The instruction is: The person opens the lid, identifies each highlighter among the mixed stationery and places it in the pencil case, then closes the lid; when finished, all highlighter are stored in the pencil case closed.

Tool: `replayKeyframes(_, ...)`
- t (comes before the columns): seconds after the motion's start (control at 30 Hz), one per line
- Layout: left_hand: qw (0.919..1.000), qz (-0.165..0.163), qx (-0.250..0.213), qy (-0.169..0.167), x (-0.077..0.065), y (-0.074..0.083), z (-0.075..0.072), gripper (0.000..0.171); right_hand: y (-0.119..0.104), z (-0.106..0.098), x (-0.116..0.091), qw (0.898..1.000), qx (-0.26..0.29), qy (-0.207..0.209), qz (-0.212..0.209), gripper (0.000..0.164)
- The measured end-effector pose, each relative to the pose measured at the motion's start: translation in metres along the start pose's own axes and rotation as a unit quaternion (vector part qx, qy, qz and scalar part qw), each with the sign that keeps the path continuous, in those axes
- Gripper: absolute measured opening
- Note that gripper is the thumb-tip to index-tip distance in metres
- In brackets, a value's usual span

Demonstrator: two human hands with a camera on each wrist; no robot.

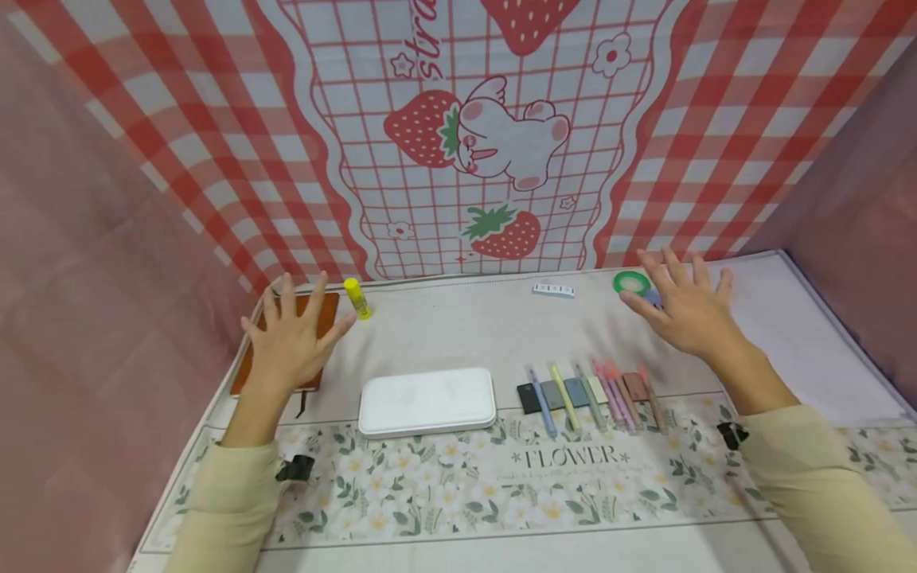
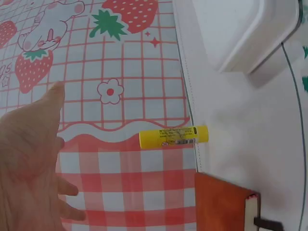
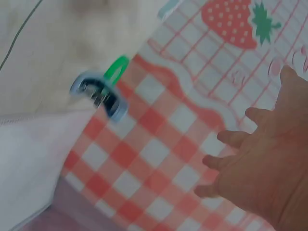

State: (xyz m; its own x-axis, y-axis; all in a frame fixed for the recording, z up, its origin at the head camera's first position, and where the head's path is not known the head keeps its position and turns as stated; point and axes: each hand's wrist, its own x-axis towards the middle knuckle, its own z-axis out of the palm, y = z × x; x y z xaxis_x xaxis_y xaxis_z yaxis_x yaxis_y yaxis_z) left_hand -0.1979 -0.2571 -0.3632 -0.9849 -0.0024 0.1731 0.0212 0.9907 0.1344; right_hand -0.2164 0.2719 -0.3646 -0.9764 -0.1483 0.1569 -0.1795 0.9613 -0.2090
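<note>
Backdrop: red-and-white checked cloth [image 1: 716,119] rising beyond every fingertip, strawberries and a white cartoon animal printed down its middle.
Tabletop: pale cover [image 1: 444,334] spread below the fingers, and nearer the wrists a flowered band [image 1: 444,485] carrying the word FLOWER.
Left hand [image 1: 290,350]: fanned wide, all five fingers apart, thumb angled inward, and it's gripping nothing!
Notebook [image 2: 224,202]: brown cover, lying beneath the spread left fingers as the head view has it; the left wrist view shows daylight between hand and cover.
Glue stick [image 1: 357,298]: bright yellow, upright, just past the left thumb, beside the notebook and clear of the fingers.
White case [image 1: 427,402]: between the two hands, nearer the left one, and on the wrist side of that thumb.
Right hand [image 1: 688,314]: fingers splayed and thumb out toward the middle, holding nothing either!
Green ring [image 1: 618,282]: right there by the right thumb tip, just beyond it.
Blue curved object [image 3: 101,94]: peeking out behind the right thumb and index finger, beside the ring, too blurred to name.
Small pale strip [image 1: 554,290]: farther inward from that thumb, near the backdrop.
Pens [image 1: 566,398]: a colourful row, inward and wristward of the right thumb, laid across flat squares [image 1: 528,398].
Pale sheet [image 1: 802,342]: outward of the right little finger.
</note>
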Motion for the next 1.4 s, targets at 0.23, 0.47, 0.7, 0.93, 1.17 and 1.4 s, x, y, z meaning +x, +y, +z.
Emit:
replayKeyframes(0.23, 0.9736, 0.019, -0.22, -0.058, -0.019, 0.001, 0.012, 0.08, -0.065, 0.038, 0.002, 0.991, 0.017, -0.035, -0.129, 0.075)
replayKeyframes(0.47, 0.896, 0.026, -0.421, -0.14, -0.046, 0.004, 0.048, 0.075, -0.138, 0.069, -0.008, 0.964, 0.069, -0.087, -0.24, 0.074)
replayKeyframes(0.7, 0.871, 0.048, -0.425, -0.242, -0.055, -0.005, 0.069, 0.104, -0.191, 0.095, -0.014, 0.947, 0.046, -0.139, -0.286, 0.082)
replayKeyframes(0.93, 0.8764, 0.037, -0.397, -0.27, -0.058, -0.001, 0.081, 0.117, -0.221, 0.109, -0.017, 0.932, 0.023, -0.156, -0.326, 0.085)
replayKeyframes(1.17, 0.923, 0.041, -0.31, -0.224, -0.057, 0.011, 0.083, 0.101, -0.238, 0.109, -0.016, 0.935, -0.045, -0.162, -0.313, 0.079)
replayKeyframes(1.4, 0.9327, 0.061, -0.285, -0.213, -0.055, 0.009, 0.084, 0.099, -0.248, 0.108, -0.011, 0.928, -0.084, -0.161, -0.325, 0.075)
